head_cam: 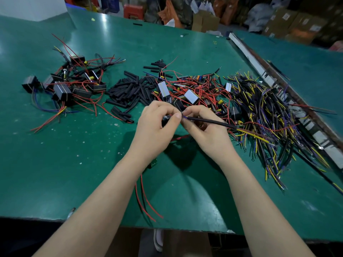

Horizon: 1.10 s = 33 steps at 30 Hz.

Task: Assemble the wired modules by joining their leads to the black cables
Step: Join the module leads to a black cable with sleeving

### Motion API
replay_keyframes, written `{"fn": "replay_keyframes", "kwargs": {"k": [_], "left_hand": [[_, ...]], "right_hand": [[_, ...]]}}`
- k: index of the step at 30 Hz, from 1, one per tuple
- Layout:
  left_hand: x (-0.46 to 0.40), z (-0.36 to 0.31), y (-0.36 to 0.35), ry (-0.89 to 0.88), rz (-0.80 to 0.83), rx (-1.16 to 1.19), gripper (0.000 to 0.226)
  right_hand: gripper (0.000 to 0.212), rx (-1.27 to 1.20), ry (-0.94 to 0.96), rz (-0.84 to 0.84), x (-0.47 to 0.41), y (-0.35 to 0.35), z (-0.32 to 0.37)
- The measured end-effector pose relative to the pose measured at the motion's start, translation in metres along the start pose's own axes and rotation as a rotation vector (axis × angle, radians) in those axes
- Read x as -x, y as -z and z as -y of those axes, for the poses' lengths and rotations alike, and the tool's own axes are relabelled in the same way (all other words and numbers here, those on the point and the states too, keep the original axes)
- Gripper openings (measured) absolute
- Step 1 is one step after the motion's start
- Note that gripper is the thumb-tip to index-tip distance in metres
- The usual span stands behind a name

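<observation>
Above the green table (pixel 74 164) my left hand (pixel 157 127) pinches the thin leads of a small black module, mostly hidden behind its fingers. Red wires (pixel 146 201) from that module hang below my left wrist toward the table's front edge. My right hand (pixel 202 127) pinches the near end of a black cable (pixel 213 122), which runs out to the right and ends in yellow and brown wires (pixel 254 136). The fingertips of both hands meet where the leads and the cable end touch.
A heap of black modules with red wires (pixel 193 93) lies just behind my hands. Black sleeve pieces (pixel 130 91) lie left of it, joined modules (pixel 63 86) at far left. A big pile of black cables (pixel 269 112) fills the right, beside a metal rail (pixel 259 69).
</observation>
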<state>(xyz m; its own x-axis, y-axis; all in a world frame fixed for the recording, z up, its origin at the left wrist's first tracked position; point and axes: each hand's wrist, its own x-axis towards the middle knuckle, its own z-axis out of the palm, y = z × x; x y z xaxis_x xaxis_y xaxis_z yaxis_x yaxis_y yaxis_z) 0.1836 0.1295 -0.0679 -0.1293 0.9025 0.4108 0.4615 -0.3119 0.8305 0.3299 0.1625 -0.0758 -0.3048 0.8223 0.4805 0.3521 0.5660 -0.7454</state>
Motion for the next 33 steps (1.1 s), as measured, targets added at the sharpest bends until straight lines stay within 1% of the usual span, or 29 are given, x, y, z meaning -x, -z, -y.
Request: {"fn": "replay_keyframes", "kwargs": {"k": [3, 10, 12, 16, 18, 20, 24, 33], "left_hand": [[-0.0002, 0.0033, -0.0003, -0.020, -0.022, -0.044, 0.008], [-0.0020, 0.0064, -0.0016, 0.005, 0.014, -0.067, 0.010], [-0.0024, 0.0063, -0.0008, 0.004, 0.008, -0.037, 0.009], [-0.0037, 0.0066, 0.0012, 0.012, 0.028, 0.026, 0.008], [-0.0042, 0.0076, 0.0012, 0.003, 0.038, 0.033, 0.012], [-0.0037, 0.0081, 0.0009, -0.019, 0.037, 0.023, 0.009], [-0.0028, 0.0082, -0.0005, -0.062, 0.006, 0.017, 0.007], [-0.0026, 0.0061, 0.0002, -0.025, -0.046, 0.016, 0.014]], "right_hand": [[0.009, -0.017, -0.025, -0.014, -0.0013, 0.0003, -0.0007], [0.006, -0.035, -0.039, -0.023, -0.0026, 0.0013, -0.0006], [0.003, -0.116, -0.080, -0.018, -0.0035, 0.0006, 0.0005], [0.005, -0.266, -0.103, -0.039, -0.0036, 0.0008, 0.0025], [0.007, -0.328, -0.139, -0.067, -0.0038, 0.0009, 0.0032], [0.009, -0.390, -0.175, -0.073, -0.0043, 0.0016, 0.0038], [0.007, -0.385, -0.181, -0.046, -0.0043, 0.0028, 0.0050], [0.010, -0.358, -0.146, -0.041, -0.0042, 0.0010, 0.0073]]}}
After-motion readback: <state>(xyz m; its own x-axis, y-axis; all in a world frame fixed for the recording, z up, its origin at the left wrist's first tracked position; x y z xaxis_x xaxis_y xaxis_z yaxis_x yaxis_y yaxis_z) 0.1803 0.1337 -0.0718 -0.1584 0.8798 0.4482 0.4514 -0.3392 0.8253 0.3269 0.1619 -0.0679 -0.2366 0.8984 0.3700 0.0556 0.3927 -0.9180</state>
